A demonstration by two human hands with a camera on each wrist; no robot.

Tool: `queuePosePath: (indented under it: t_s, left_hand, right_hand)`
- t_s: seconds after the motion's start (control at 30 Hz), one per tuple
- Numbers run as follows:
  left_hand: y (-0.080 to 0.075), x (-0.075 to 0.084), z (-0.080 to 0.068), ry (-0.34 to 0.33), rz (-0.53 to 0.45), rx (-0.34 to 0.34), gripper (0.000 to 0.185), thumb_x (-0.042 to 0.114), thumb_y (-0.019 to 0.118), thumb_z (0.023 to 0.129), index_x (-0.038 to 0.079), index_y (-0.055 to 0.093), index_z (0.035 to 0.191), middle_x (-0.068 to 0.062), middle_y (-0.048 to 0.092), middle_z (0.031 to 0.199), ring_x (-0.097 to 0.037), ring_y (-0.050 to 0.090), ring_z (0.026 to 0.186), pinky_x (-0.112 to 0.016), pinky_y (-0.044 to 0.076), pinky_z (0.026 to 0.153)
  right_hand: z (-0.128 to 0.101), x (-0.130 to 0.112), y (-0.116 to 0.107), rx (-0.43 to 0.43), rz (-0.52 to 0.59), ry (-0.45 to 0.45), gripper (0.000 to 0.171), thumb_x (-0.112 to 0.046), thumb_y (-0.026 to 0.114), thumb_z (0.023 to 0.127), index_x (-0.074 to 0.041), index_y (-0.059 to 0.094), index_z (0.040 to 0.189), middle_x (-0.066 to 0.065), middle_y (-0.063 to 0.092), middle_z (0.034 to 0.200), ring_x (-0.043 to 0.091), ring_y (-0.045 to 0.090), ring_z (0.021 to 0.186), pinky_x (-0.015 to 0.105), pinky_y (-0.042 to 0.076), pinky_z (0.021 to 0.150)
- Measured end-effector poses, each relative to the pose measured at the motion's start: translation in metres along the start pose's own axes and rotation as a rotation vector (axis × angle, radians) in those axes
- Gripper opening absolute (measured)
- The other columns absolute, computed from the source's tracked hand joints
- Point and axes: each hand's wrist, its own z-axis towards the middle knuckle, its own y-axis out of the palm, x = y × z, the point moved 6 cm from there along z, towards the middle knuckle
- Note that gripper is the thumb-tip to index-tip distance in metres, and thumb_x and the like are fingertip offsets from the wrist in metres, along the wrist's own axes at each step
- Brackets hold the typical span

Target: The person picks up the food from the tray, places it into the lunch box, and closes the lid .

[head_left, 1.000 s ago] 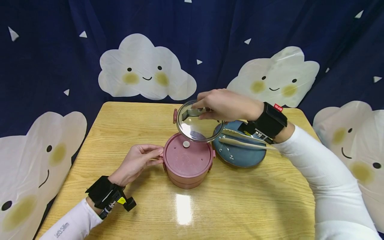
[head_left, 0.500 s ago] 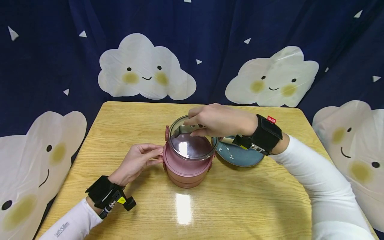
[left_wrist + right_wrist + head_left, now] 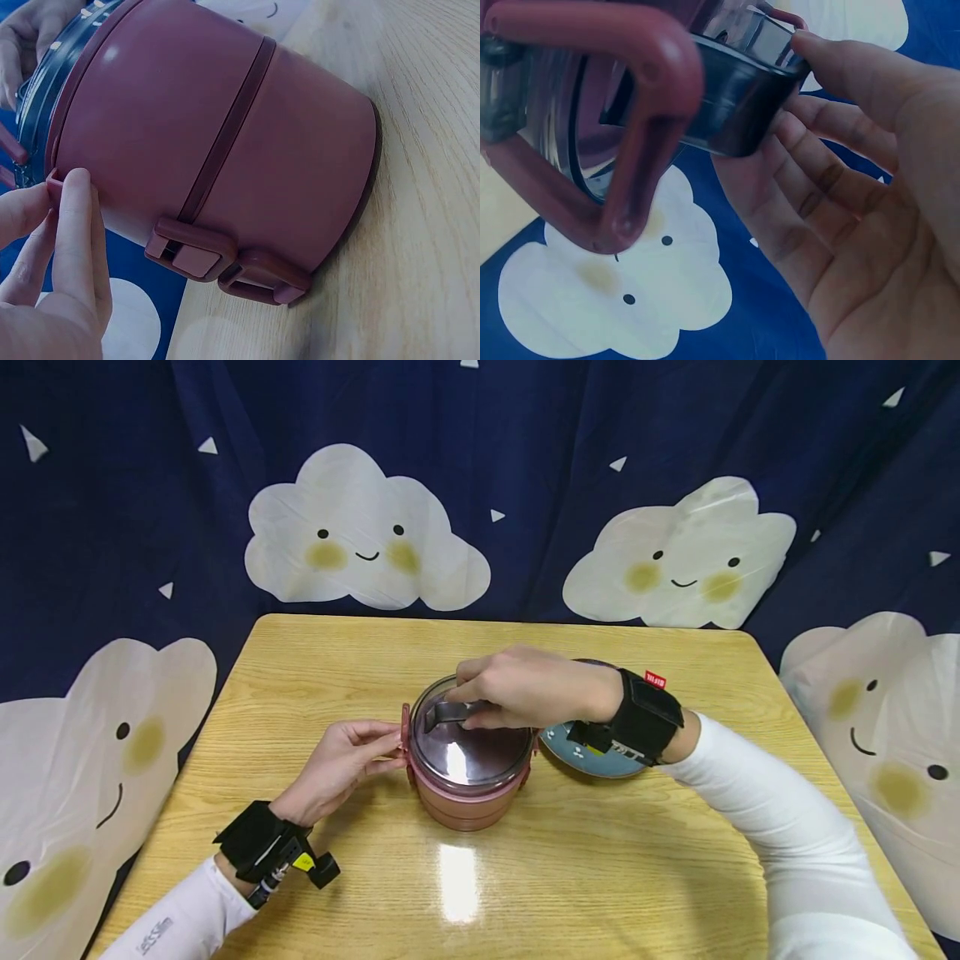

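Note:
A pink round stacked lunch box point(image 3: 467, 814) stands upright on the table. My left hand point(image 3: 337, 767) pinches a small pink tab point(image 3: 54, 189) at its upper rim. Over the top lies a clear round lid point(image 3: 480, 756) with a dark rim, level or nearly so; whether it is fully seated I cannot tell. My right hand point(image 3: 517, 689) grips the lid's dark carrying handle point(image 3: 735, 97) between thumb and fingers. A pink clasp point(image 3: 679, 75) on the lid hangs outward. Two more clasps point(image 3: 196, 259) show low on the box's side.
A blue plate point(image 3: 600, 764) with a small white pattern sits right of the box, partly hidden by my right wrist. The wooden table point(image 3: 345, 660) ends at the back against a dark blue curtain point(image 3: 525, 427) with clouds.
My right hand has brought the lid down and slightly left, from above the plate onto the lunch box top. The wooden utensils on the plate are now hidden. My left hand has stayed still.

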Motion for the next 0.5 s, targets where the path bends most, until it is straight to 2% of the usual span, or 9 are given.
queuePosePath:
  t_s: [0.5]
  left_hand:
    - [-0.001, -0.0001, -0.0003, -0.008, -0.007, -0.003, 0.021, 0.003, 0.065, 0.103, 0.019, 0.079, 0.106, 0.007, 0.079, 0.11, -0.008, 0.077, 0.097, -0.025, 0.064, 0.091]
  right_hand:
    - [0.001, -0.0077, 0.0078, -0.007, -0.023, -0.023, 0.027, -0.028, 0.073, 0.101, -0.014, 0.076, 0.124, -0.001, 0.068, 0.101, 0.007, 0.062, 0.074, 0.022, 0.054, 0.064]
